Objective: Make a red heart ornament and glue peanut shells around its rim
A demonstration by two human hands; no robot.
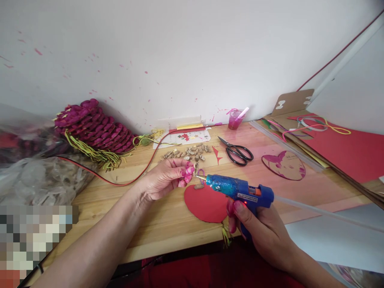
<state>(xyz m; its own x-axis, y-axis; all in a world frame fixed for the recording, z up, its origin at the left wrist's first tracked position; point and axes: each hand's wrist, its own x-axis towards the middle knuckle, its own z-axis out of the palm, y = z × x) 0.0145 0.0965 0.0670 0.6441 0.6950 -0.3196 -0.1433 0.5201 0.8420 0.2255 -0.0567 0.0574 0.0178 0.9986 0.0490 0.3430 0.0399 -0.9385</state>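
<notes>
My right hand (261, 224) grips a blue hot glue gun (228, 188), fingers around its handle, with a clear glue stick out of the back. Pinched in the pink-stained fingertips of my left hand (171, 176) is a small brown nutshell (196, 168), right at the gun's nozzle; whether they touch I cannot tell. Below the nozzle lies a red heart-shaped card (204, 206) with a brown shell piece (198, 186) and a purple loop (201, 174) at its top. A yellow-green tassel (226, 236) hangs from its lower edge. Behind my left hand is a pile of nutshells (195, 152).
Black-handled scissors (238, 152), red paper scraps (216, 156) and a pink-painted cardboard heart (283, 166) lie right of the pile. A cup of pink paint (235, 120) stands by the wall. Left are a magenta shell-covered piece (99, 128), plastic bags (63, 180) and a red-black cable (129, 184).
</notes>
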